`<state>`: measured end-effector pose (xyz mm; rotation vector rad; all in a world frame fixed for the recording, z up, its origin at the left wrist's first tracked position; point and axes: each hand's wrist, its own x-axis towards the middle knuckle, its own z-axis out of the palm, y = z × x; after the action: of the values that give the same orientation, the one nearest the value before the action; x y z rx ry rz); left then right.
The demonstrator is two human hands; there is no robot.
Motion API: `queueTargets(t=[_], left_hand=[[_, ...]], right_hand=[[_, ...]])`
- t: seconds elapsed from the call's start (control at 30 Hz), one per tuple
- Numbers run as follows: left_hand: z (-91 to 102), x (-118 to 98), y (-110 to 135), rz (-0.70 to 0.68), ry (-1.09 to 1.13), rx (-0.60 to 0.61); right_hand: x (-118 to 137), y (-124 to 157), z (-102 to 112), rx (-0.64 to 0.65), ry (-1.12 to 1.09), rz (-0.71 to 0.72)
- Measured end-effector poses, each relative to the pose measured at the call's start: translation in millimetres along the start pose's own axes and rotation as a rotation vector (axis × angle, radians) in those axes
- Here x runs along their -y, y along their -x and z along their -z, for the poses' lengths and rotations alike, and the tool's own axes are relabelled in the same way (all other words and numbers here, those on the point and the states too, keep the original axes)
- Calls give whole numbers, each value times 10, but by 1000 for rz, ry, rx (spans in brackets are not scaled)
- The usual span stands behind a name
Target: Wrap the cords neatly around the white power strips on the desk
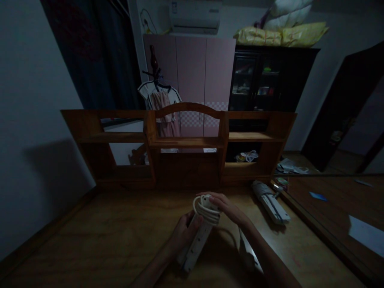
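A white power strip (196, 243) is held a little above the wooden desk (99, 236), its white cord (205, 209) wound in several loops around its far end. My left hand (182, 233) is closed around the strip's left side near the middle. My right hand (225, 207) curls over the far end, fingers pressed on the coiled cord. A loose stretch of cord trails down to the desk beside my right forearm.
A second white power strip (271, 201) lies on the desk to the right. A wooden shelf unit (183, 142) stands along the desk's back edge. Another dark tabletop (339, 208) with papers adjoins on the right. A wall borders the left.
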<state>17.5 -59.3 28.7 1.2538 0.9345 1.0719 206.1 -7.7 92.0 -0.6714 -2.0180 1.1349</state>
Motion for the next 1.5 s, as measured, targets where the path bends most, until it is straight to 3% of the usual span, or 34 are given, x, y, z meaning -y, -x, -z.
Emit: queueTargets(t=[0.27,0.43,0.53,0.73,0.9,1.13,1.5], left_hand=[[37,67,-52,61,92,-5],[21,53,-59,43,91,2],[22,61,-46,43,91,-29],[1,139,-3,152,115,-123],[-2,190,-31,134,203,-40],[37,215,-57,157,343,57],[34,170,-46,189,356,56]], right_hand=[[-293,4,-189,-32,-144,-70],[-352,33,-246,-257,50,-89],[-393,54,-261,-306,159,-83],[-395,102,-236,-193,303,-26],[-355,118,-175,-134,321,-85],[-369,135,-174,-36,176,-137],[-324,149,-214,-64,294,-101]])
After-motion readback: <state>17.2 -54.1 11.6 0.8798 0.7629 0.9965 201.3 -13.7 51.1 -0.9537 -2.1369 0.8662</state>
